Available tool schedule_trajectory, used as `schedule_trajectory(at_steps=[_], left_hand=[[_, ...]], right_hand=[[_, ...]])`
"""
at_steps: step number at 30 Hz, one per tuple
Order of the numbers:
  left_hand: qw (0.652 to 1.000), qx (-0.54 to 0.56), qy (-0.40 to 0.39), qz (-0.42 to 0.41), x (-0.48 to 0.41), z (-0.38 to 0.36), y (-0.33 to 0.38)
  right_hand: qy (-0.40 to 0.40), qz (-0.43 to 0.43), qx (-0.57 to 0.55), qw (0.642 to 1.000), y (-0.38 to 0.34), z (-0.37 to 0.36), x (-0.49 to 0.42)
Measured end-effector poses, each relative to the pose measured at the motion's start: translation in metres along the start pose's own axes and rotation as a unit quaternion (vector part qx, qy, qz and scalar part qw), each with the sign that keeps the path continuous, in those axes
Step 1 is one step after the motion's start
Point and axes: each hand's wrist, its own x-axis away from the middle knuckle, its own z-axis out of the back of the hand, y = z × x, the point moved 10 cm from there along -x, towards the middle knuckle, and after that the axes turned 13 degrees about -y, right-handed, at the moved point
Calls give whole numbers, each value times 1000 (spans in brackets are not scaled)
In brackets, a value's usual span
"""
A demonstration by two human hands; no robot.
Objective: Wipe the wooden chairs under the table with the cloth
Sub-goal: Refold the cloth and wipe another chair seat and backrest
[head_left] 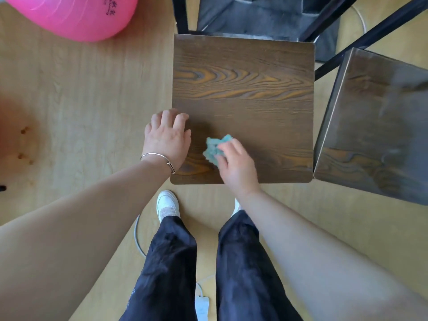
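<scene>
A dark wooden chair seat stands right in front of me, seen from above. My right hand pinches a crumpled teal cloth and holds it down on the seat's near left part. My left hand rests on the seat's left edge, fingers curled over the rim, a silver bracelet on the wrist. A second wooden chair seat stands tilted to the right, its surface dull and greyish.
A pink exercise ball lies on the floor at the top left. Black metal table legs and a dark mat sit beyond the chairs. A white cable and adapter lie on the wooden floor between my feet.
</scene>
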Motion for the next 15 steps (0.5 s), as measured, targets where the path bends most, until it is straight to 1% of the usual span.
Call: schedule_trajectory(at_steps=[2, 4, 5, 7, 9, 12, 13, 15], left_hand=[[1000, 8, 6, -10, -10, 2, 23], [1000, 17, 14, -20, -20, 4, 44], [999, 22, 19, -24, -25, 5, 52], [999, 25, 24, -30, -33, 6, 65], [999, 18, 26, -34, -38, 6, 73], [999, 8, 25, -40, -40, 4, 74], [999, 6, 22, -41, -39, 2, 73], [999, 4, 18, -41, -36, 1, 70]], right_hand=[[92, -102, -9, 990, 66, 66, -2], [152, -192, -2, 969, 130, 114, -1], [164, -231, 3, 959, 156, 128, 0], [147, -292, 5, 945, 191, 136, -1], [135, -305, 17, 943, 200, 133, -3], [135, -304, 29, 943, 187, 125, -3], [129, -296, 29, 946, 179, 119, -3], [112, -252, 21, 961, 155, 102, -4]])
